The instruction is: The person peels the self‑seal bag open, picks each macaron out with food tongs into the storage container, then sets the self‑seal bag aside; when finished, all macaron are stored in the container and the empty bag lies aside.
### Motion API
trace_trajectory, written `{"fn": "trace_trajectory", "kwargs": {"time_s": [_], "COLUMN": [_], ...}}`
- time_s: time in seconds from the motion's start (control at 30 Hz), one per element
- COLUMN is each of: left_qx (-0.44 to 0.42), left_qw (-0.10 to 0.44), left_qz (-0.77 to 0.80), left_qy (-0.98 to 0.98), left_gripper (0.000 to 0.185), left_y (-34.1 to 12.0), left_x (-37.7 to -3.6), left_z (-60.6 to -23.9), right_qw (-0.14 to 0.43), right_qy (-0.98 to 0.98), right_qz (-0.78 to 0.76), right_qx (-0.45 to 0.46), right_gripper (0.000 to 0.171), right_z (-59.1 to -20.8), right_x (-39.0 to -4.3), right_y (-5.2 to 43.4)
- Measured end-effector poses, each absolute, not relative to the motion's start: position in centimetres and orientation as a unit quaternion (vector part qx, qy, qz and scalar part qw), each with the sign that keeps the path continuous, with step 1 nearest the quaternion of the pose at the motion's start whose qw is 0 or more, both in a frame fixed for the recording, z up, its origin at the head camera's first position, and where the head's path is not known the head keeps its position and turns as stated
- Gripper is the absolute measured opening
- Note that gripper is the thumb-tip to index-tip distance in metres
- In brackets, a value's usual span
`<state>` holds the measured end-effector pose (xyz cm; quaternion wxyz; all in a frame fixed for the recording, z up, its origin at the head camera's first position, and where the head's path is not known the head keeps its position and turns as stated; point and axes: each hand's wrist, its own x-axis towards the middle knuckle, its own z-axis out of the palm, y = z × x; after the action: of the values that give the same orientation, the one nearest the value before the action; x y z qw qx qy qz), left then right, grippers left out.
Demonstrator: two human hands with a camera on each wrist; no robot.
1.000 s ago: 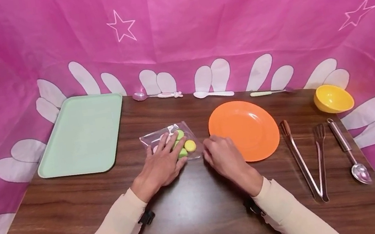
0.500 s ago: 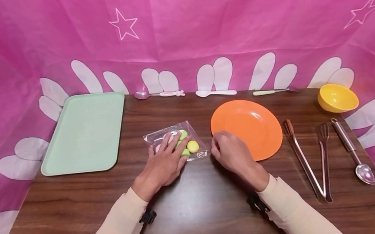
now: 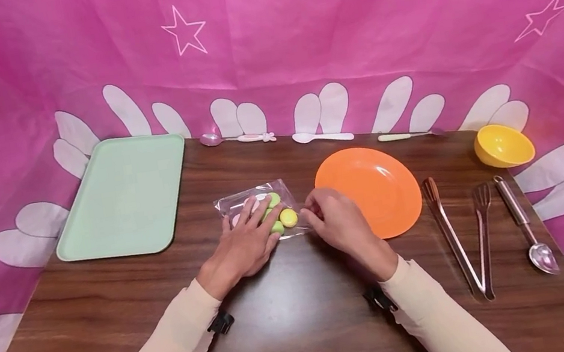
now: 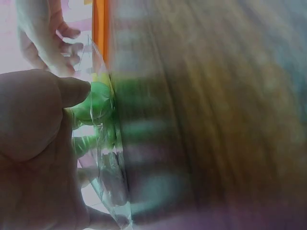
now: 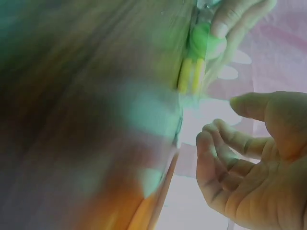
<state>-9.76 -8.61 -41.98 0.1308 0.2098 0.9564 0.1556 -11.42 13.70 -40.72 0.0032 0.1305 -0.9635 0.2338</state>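
Note:
My left hand (image 3: 244, 239) rests with spread fingers on a clear plastic bag (image 3: 287, 196) lying on the table. Inside are several macarons: a yellow macaron (image 3: 288, 218) near the bag's right side, green ones (image 3: 273, 199), and paler ones partly hidden under the fingers. Beside the bag's right edge is my right hand (image 3: 340, 219), over the left rim of an orange plate (image 3: 388, 190). In the right wrist view, the right hand's fingers (image 5: 206, 148) are loosely bent, apart from the thumb, with nothing visible between them. Whether they touch the bag cannot be made out.
A green tray (image 3: 121, 197) lies at the left. Along the back edge are a pink spoon (image 3: 211, 140), a white spoon (image 3: 322, 137) and a utensil with a pale handle (image 3: 393, 137). Tongs (image 3: 456, 241), a scoop (image 3: 521, 219) and a yellow bowl (image 3: 504, 146) occupy the right side.
My right hand shifts right, away from the bag, then comes back left to its edge, its fingers less tightly curled now. The left hand stays on the bag.

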Motion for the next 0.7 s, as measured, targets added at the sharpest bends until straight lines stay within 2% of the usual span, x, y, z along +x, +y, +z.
{"fn": "trace_trajectory", "kwargs": {"time_s": [0.27,0.43,0.7], "left_qx": [0.213,0.215,0.211], "left_qw": [0.132,0.134,0.135], "left_qz": [0.148,0.148,0.156], "left_qy": [0.957,0.956,0.956], "left_gripper": [0.06,0.059,0.059], "left_y": [-8.8,-8.8,-9.0], "left_x": [-9.8,-9.8,-9.7], "left_z": [-41.9,-42.0,-42.0], "right_qw": [0.012,0.021,-0.008], "right_qy": [-0.975,-0.977,-0.98], "right_qz": [0.139,0.133,0.159], "right_qx": [0.175,0.167,0.117], "right_gripper": [0.018,0.014,0.014], "right_z": [-41.3,-41.5,-41.5], "right_x": [-13.0,-13.5,-14.0], "right_y": [11.1,10.9,11.5]}}
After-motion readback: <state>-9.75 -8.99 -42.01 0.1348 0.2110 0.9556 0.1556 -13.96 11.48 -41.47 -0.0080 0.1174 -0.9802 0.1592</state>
